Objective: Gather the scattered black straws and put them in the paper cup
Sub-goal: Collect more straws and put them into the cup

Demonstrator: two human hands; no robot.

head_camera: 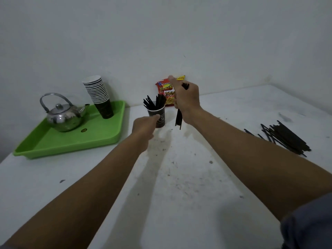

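Head view: at frame centre, the left hand is steadying the dark paper cup, fingers curled on it, while the right hand is clenching thin, light, stiff black plastic straws mid-length; more straws are lying at right.

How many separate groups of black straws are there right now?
3: one standing in the paper cup, one bundle in the right hand, one pile on the table's right side.

Snack bag crowds behind paper cup.
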